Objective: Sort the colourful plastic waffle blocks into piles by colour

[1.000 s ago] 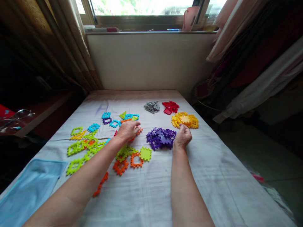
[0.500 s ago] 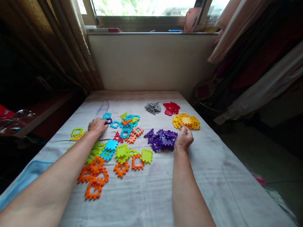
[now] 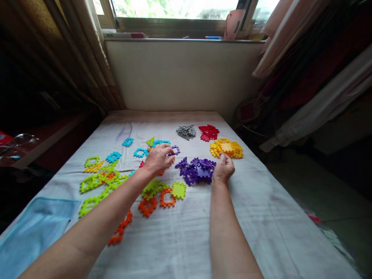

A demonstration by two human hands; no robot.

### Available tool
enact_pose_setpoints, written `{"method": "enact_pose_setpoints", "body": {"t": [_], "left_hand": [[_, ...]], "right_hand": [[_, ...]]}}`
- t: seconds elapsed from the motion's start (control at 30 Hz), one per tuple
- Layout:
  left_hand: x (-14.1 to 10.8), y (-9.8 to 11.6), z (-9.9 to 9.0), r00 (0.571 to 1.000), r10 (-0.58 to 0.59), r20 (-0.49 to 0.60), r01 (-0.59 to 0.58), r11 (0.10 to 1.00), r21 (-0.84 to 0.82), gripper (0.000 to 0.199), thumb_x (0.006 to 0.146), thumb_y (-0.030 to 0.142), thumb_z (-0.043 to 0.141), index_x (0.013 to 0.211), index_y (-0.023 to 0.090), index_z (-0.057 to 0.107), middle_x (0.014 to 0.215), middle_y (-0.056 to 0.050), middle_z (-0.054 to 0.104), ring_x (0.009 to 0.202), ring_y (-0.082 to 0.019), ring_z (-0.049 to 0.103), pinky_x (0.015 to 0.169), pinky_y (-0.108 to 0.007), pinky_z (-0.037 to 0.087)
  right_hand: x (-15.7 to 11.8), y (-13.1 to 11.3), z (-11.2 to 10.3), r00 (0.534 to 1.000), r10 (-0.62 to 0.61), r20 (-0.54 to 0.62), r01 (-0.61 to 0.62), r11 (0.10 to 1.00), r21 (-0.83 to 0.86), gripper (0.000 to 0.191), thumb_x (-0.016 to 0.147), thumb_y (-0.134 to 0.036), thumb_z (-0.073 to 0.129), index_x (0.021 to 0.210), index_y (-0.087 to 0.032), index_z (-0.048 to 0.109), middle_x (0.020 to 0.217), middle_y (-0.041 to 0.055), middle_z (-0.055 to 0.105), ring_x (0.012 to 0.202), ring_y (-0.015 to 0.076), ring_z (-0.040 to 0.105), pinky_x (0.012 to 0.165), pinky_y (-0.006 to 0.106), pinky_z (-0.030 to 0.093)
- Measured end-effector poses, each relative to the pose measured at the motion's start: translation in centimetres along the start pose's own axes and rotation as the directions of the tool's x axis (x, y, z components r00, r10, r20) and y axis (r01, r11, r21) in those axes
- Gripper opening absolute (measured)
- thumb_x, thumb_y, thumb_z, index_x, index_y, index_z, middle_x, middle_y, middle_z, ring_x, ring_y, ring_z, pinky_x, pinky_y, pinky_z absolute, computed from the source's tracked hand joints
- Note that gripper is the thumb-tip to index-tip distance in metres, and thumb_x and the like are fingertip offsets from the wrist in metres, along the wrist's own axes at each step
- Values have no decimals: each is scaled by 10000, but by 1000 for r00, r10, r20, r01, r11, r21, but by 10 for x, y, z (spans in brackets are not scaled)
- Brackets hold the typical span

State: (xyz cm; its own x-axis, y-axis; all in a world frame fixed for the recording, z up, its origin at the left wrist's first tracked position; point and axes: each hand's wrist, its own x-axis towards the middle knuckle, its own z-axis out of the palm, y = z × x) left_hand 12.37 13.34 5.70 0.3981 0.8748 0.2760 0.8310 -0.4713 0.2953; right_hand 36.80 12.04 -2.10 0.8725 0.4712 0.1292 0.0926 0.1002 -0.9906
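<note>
My left hand [image 3: 159,158] is over the middle cluster of mixed pieces, its fingers closed on a purple piece [image 3: 175,150] that sticks out past the fingertips. Part of the cluster is hidden beneath the hand. My right hand [image 3: 223,168] rests closed between the purple pile [image 3: 199,170] and the yellow pile [image 3: 226,148]; whatever its fingers hold, if anything, is too small to name. Green pieces [image 3: 178,190] and orange pieces [image 3: 147,207] lie nearer to me. My left forearm covers some of the green and orange pieces.
Grey pieces [image 3: 186,132] and red pieces [image 3: 209,132] lie in piles toward the back. A light blue cloth [image 3: 37,224] covers the left front corner of the sheeted surface [image 3: 180,244]. Curtains and hanging clothes flank it.
My left hand has moved right with the purple piece, away from the blue piece at the back left. The view has shifted slightly; my right hand stays by the purple and yellow piles.
</note>
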Motion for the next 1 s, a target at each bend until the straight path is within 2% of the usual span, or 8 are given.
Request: {"method": "enact_pose_setpoints", "body": {"t": [0.13, 0.27, 0.47, 0.57, 0.7, 0.8, 0.9, 1.0], "left_hand": [[6, 36, 26, 995, 10, 99, -4, 998, -58, 154, 871, 309, 610, 950, 237, 722, 1132, -51, 684, 1069, -216, 618, 983, -353, 480], [9, 48, 37, 984, 10, 178, 10, 994, -113, 213, 888, 354, 604, 1043, 253, 710, 1170, -45, 689, 1081, -201, 635, 968, -317, 487], [1, 21, 30, 989, -29, 148, 26, 1000, 17, 317, 954, 313, 464, 1205, 223, 635, 1247, -83, 682, 1153, -216, 619, 1013, -361, 446], [-9, -2, 23, 989, -7, 146, -10, 993, 119, 288, 954, 301, 444, 1150, 228, 642, 1279, -92, 668, 1198, -237, 592, 1058, -425, 388], [-22, -20, 16, 990, -10, 140, -16, 983, 183, 268, 951, 315, 422, 1066, 221, 646, 1192, -98, 696, 1137, -243, 618, 1019, -426, 394], [-30, -23, 14, 991, -12, 135, -13, 984, 178, 267, 927, 292, 448, 1097, 228, 644, 1173, -92, 705, 1120, -246, 626, 1005, -427, 403], [-33, -20, 16, 994, -19, 106, -2, 981, 192, 362, 910, 285, 475, 1243, 249, 612, 1352, -105, 626, 1263, -272, 552, 1071, -476, 355], [-30, -15, 20, 993, 1, 115, -24, 979, 200, 414, 898, 339, 515, 1300, 281, 597, 1494, -103, 504, 1388, -318, 433, 1124, -557, 283]], "right_hand": [[1, 1, 1, 1000, 5, -9, -5, 1000, 5, 369, 777, -410, 496, 886, -130, 711, 915, 109, 747, 945, 228, 687, 918, 369, 517], [2, 1, 1, 1000, -1, -14, 1, 1000, 6, 387, 782, -423, 484, 893, -130, 711, 909, 105, 744, 935, 221, 685, 906, 352, 517], [-3, -3, 1, 1000, -24, 7, 25, 999, -28, 391, 801, -434, 473, 912, -139, 704, 931, 117, 735, 927, 222, 670, 907, 351, 506], [-11, -8, -4, 982, -156, 104, 169, 976, -138, 430, 840, -479, 462, 982, -150, 699, 1022, 134, 721, 1013, 239, 644, 978, 392, 472], [-30, -13, -23, 838, -335, 431, 498, 792, -353, 561, 817, -583, 557, 1206, -188, 644, 1377, 171, 557, 1308, 301, 479, 1088, 484, 379], [-47, -16, -40, 700, -313, 642, 667, 610, -429, 772, 737, -649, 659, 1379, -238, 538, 1543, 176, 375, 1424, 352, 329, 1100, 564, 333], [-62, -22, -48, 574, -263, 775, 778, 471, -416, 885, 678, -633, 740, 1443, -273, 483, 1581, 183, 310, 1450, 383, 271, 1098, 615, 292], [-73, -28, -44, 521, -219, 825, 822, 387, -417, 871, 681, -596, 766, 1452, -308, 480, 1594, 175, 293, 1456, 391, 256, 1096, 628, 272]]}}
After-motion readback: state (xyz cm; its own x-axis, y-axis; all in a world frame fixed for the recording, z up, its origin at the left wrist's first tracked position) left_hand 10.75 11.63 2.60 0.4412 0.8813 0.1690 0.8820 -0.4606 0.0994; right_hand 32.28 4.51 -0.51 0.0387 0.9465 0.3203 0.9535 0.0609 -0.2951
